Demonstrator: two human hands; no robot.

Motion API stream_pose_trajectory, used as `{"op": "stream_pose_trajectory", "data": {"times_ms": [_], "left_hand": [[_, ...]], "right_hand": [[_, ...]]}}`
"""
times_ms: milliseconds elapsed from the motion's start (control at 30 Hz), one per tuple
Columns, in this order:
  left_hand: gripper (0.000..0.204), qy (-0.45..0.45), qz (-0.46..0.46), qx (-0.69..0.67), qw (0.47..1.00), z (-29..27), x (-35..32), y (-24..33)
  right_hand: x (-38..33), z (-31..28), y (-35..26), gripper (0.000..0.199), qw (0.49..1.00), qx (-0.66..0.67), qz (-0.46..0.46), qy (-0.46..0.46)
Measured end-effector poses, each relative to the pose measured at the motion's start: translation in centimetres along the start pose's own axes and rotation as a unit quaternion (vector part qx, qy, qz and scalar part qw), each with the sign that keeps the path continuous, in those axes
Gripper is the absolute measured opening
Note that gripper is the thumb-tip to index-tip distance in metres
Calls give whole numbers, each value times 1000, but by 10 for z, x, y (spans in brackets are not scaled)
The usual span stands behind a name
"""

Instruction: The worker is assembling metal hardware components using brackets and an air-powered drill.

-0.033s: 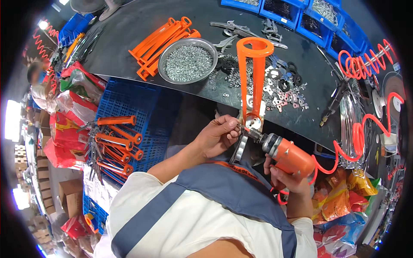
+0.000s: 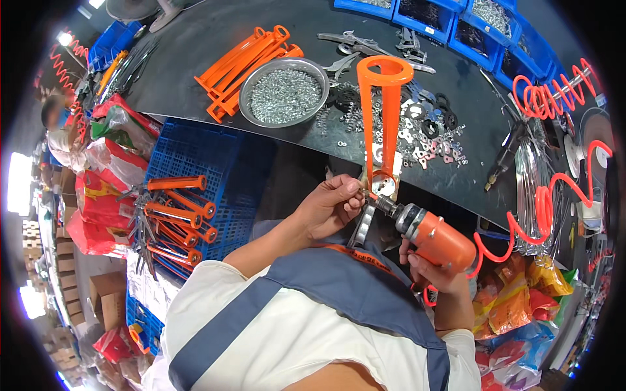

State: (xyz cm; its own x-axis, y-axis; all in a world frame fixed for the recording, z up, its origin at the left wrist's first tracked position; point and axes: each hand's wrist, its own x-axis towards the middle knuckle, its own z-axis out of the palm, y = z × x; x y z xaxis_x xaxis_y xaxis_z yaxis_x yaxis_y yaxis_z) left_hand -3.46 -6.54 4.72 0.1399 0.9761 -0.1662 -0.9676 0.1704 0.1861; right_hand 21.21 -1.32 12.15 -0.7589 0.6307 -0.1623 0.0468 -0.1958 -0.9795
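My right hand (image 2: 435, 270) grips an orange air drill (image 2: 438, 240), its chuck and bit pointing up and left. The bit's tip meets the fingers of my left hand (image 2: 332, 203), which are pinched together by the lower end of an orange frame (image 2: 385, 111). Whatever small part the left fingers hold is hidden. The frame stands with its ring toward the far side, and its two bars run down to a round metal piece (image 2: 385, 188). Below it, a silvery metal handle (image 2: 362, 228) hangs near my apron.
A steel bowl (image 2: 250, 104) of small metal parts sits beside several orange frames (image 2: 225, 68). Loose washers and plates (image 2: 424, 140) lie across the dark bench (image 2: 189, 91). Finished-looking orange pieces (image 2: 176, 208) rest on a blue crate (image 2: 179, 153). A red coiled hose (image 2: 541, 208) hangs at right.
The drill and my right hand have shifted very slightly. The orange frame has tilted a hair to the left. My left hand keeps its place.
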Motion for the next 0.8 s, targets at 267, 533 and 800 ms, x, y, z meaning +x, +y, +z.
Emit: {"op": "stream_pose_trajectory", "data": {"times_ms": [267,533,800], "left_hand": [[15,80,-21,183,980,34,-5,1],[25,-57,361,767,527,-4,11,-11],[29,-78,398,802,439,-25,30,-21]], "right_hand": [[-7,-4,-16,16,999,-29,33,23],[6,-26,-30,36,990,-86,63,87],[39,-26,-57,34,969,-168,176,48]]}}
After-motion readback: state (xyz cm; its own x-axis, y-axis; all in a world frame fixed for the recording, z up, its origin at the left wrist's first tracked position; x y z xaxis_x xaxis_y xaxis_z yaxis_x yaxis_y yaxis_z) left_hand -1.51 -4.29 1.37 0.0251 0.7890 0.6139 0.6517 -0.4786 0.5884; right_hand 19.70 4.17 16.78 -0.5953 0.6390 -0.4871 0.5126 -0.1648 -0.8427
